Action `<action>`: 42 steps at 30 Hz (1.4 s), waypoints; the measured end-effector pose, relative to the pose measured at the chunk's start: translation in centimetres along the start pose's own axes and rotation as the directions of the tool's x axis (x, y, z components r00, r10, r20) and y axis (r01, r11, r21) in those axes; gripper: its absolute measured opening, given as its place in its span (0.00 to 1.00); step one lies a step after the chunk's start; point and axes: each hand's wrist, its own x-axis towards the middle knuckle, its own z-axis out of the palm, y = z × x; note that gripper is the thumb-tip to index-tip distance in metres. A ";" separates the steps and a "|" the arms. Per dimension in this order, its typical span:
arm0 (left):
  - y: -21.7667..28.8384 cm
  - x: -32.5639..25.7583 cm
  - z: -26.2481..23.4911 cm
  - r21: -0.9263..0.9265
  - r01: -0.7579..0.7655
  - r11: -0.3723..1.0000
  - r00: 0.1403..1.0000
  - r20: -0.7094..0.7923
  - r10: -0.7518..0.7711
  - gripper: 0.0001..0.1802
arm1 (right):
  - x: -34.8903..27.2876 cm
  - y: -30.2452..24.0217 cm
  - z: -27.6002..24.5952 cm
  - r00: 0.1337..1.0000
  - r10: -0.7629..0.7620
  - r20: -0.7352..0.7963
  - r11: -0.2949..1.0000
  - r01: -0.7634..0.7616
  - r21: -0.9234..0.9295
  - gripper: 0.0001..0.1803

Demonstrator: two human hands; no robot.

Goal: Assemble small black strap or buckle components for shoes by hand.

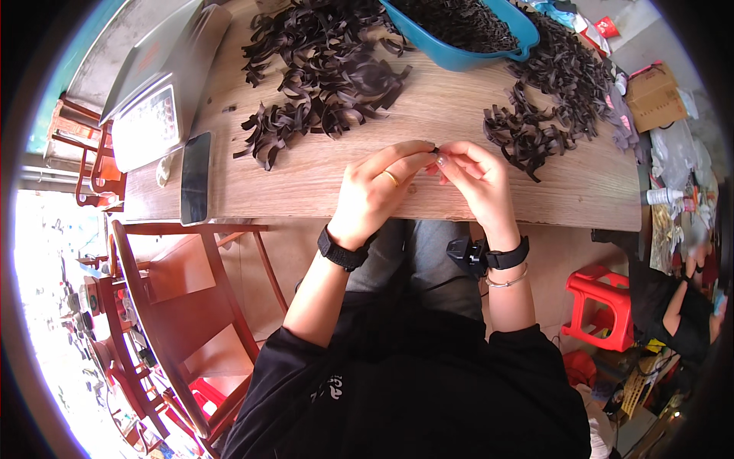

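Observation:
My left hand and my right hand meet above the table's near edge. Their fingertips pinch a small dark piece between them; most of it is hidden by the fingers. Beyond my left hand spreads a loose heap of dark brown fabric-like strips. To the right of my right hand lies another heap of shorter, curled dark strips. A blue plastic basin full of small dark pieces stands at the far side, between the two heaps.
On the wooden table, a phone and a weighing scale sit at the left. A wooden chair is at the near left, a red stool at the right. Farther right are a cardboard box and another person.

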 end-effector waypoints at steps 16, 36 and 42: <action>0.1 0.3 0.0 -0.080 0.106 0.991 0.993 0.055 -0.102 0.17 | -0.2 0.4 -0.3 0.999 0.009 0.034 0.993 -0.013 0.119 0.07; -0.1 0.0 0.6 -0.095 0.169 0.981 0.985 0.037 -0.167 0.18 | -0.3 0.1 -0.1 0.991 -0.068 -0.113 0.995 0.076 0.066 0.03; -0.1 0.2 0.8 -0.063 0.181 0.981 0.983 0.033 -0.180 0.16 | -0.5 0.0 -0.1 0.979 -0.133 -0.153 0.991 0.136 0.013 0.02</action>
